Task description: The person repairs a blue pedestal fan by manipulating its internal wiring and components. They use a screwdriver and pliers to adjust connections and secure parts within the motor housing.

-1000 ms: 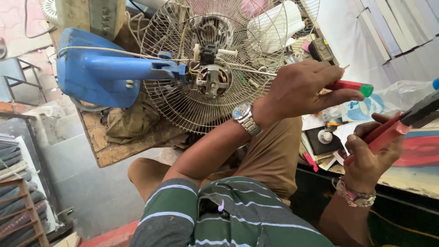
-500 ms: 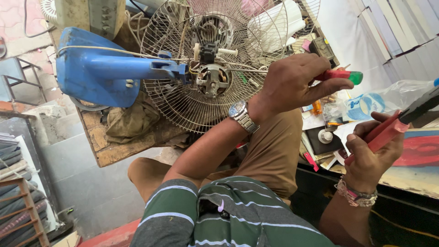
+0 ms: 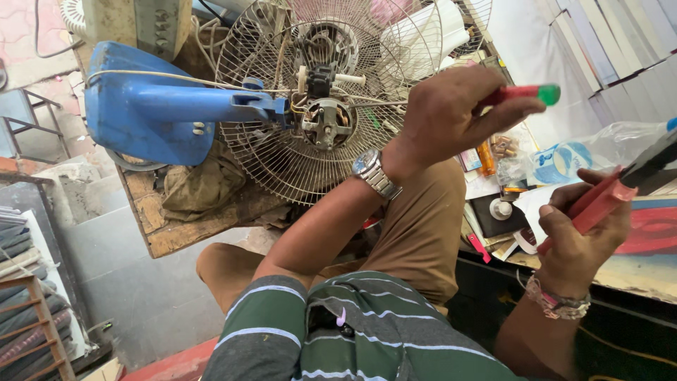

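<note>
**Fan on the worn table, a tool in each of the hands**

The wooden table (image 3: 166, 236) is scuffed and chipped at its edge. It carries a blue fan stand (image 3: 151, 113) lying on its side, joined to a wire fan guard (image 3: 282, 162) with the bare motor (image 3: 324, 120) at its centre. A crumpled brown cloth (image 3: 201, 187) lies under the stand.

The left hand (image 3: 451, 116) is raised just in front of the guard, fingers closed around a red screwdriver (image 3: 522, 93) with a green cap. A metal wristwatch (image 3: 375, 173) sits on that wrist.

The right hand (image 3: 582, 240) is low at the right, fingers wrapped around a red-handled tool (image 3: 599, 201); its working end runs out of view.

Right of the knees, a cluttered surface holds a clear plastic bottle (image 3: 599, 152), papers and small parts. Grey concrete floor (image 3: 127, 282) lies below the table, and folded fabric (image 3: 25, 303) is stacked on a rack at the left
</note>
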